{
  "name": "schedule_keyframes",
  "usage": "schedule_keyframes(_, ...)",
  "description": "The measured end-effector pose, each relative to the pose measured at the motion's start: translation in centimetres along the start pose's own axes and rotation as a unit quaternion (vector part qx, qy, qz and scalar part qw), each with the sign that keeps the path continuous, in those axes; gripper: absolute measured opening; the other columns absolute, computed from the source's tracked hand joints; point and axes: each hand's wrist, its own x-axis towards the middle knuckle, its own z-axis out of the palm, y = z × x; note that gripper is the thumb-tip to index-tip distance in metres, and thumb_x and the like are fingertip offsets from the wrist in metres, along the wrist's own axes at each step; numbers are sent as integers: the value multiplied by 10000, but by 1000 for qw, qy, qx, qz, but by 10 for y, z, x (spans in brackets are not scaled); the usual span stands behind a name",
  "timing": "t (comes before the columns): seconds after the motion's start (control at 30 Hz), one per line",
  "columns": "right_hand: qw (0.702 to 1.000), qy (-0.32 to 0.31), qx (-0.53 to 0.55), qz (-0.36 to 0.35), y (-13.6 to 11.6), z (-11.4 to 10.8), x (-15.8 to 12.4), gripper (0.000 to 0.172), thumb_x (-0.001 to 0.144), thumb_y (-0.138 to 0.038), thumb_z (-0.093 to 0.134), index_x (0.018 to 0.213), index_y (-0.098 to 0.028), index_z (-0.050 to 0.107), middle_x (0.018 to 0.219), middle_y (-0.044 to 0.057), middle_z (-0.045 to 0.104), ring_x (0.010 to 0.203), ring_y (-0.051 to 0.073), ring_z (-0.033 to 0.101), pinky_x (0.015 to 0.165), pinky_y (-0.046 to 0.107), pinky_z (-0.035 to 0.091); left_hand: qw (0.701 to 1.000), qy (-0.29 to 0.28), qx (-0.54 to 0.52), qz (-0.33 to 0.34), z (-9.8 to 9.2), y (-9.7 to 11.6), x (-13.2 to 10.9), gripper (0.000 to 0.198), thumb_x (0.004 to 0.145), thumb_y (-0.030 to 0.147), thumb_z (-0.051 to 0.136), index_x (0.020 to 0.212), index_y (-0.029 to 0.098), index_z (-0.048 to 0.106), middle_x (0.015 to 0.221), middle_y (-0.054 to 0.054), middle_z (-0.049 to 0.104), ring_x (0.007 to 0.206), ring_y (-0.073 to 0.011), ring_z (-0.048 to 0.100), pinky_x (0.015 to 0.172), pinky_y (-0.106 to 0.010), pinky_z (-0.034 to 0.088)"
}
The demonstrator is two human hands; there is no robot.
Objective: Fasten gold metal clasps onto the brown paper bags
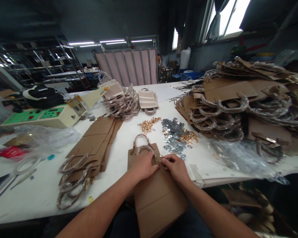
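A brown bag panel (161, 198) with plastic-wrapped loop handles (141, 140) lies over the table's front edge toward my lap. My left hand (144, 165) grips its upper part near the handle base, thumb on top of the panel. My right hand (175, 167) is at the panel's upper right edge, thumb and fingertips pinched on a small shiny metal piece (161, 157). Just beyond lie a heap of flat grey metal plates (173, 130) and a pile of small gold metal fittings (147, 125).
A stack of brown panels with wrapped handles (91, 142) lies left. A larger heap of them (228, 89) covers the right side, with clear plastic (243, 158) before it. A cream machine with green panels (44, 114) and a tape roll (27, 164) are left.
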Motion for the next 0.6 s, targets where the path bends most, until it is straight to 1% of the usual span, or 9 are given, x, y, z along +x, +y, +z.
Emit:
schedule_keyframes(0.1,999,-10,-32,-8,-1,-7,4,267,812,-440,722,885,-185,759,735,33,737,665,205,672,595,303,542,999,-15,21,-24,1,3,5,409,672,437,796,979,218,637,915,-96,736,842,-320,689,681,-360,443)
schedule_keyframes(0.17,996,-21,-82,-38,-3,-13,4,220,827,-405,709,886,-201,767,713,19,735,655,201,665,614,302,517,999,-21,27,-31,2,4,8,418,651,437,808,950,228,606,863,-67,719,787,-292,680,624,-330,396)
schedule_keyframes(0.27,978,-38,-176,-104,-6,-21,3,158,855,-347,677,881,-231,780,805,12,764,721,200,683,688,309,501,999,-25,31,-31,4,5,11,417,639,414,808,930,240,566,859,-44,701,780,-269,667,594,-311,347)
schedule_keyframes(0.33,967,-43,-217,-128,-7,-25,1,144,865,-322,664,879,-244,784,847,6,770,756,200,688,721,311,493,999,-30,29,-33,6,5,12,411,641,393,799,927,246,545,847,-31,691,763,-254,658,580,-303,332)
schedule_keyframes(0.43,955,-41,-250,-152,-3,-27,-2,170,880,-304,654,977,-256,784,900,9,770,797,203,687,746,309,494,998,-44,18,-33,8,6,12,384,650,358,784,907,248,521,838,-16,684,737,-227,645,571,-291,333)
schedule_keyframes(0.5,944,-48,-275,-175,0,-28,-3,208,899,-287,636,1047,-271,781,937,13,767,844,209,689,789,314,496,998,-48,9,-32,9,6,12,375,655,343,777,905,250,513,847,-14,684,740,-218,639,579,-288,335)
schedule_keyframes(0.6,932,-57,-297,-201,2,-27,-2,229,924,-269,611,1069,-291,786,962,17,764,900,219,690,842,323,492,999,-42,-1,-31,8,8,12,379,653,331,774,914,252,510,851,-14,676,748,-219,626,593,-291,330)
